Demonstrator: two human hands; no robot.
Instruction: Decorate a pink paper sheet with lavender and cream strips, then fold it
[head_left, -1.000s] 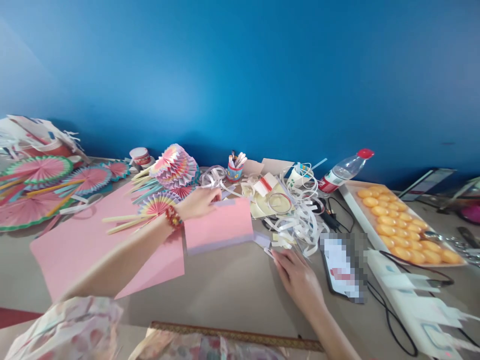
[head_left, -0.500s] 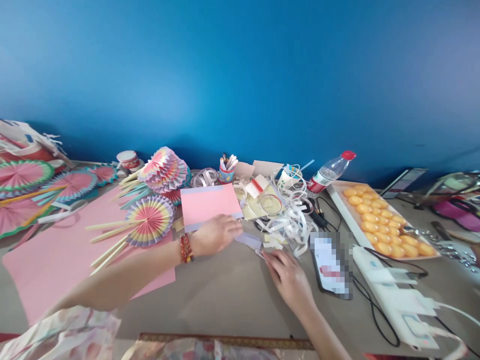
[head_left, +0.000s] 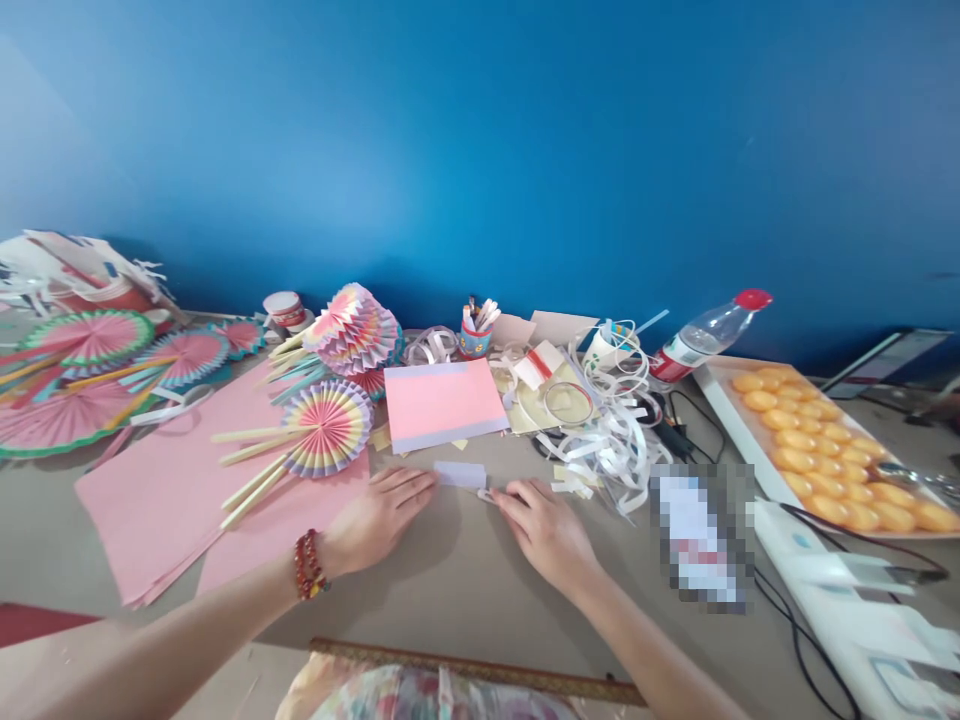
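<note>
A small lavender paper strip (head_left: 460, 474) lies flat on the grey table between my hands. My left hand (head_left: 382, 515), with a beaded bracelet at its wrist, lies flat with fingertips at the strip's left end. My right hand (head_left: 551, 530) is closed in a pinch on a small white-tipped tool (head_left: 486, 494), just below the strip's right end. Most of that tool is hidden by the fingers, so its kind is unclear. Behind the strip rests a pink sheet with lavender borders (head_left: 446, 400). A pleated paper fan (head_left: 328, 428) with pale sticks sits left of it, on large pink sheets (head_left: 165, 480).
Curled white paper strips (head_left: 607, 450) heap up right of centre, near a red-capped bottle (head_left: 701, 335). A blurred-out phone (head_left: 697, 540), a white power strip (head_left: 817, 590) with cables and a tray of yellow oval pieces (head_left: 720, 410) occupy the right. More paper fans (head_left: 97, 340) lie left.
My left hand has come down toward me from the bordered pink sheet to the strip's left end. The lavender strip now lies nearly level between both hands. The view has turned slightly left.
</note>
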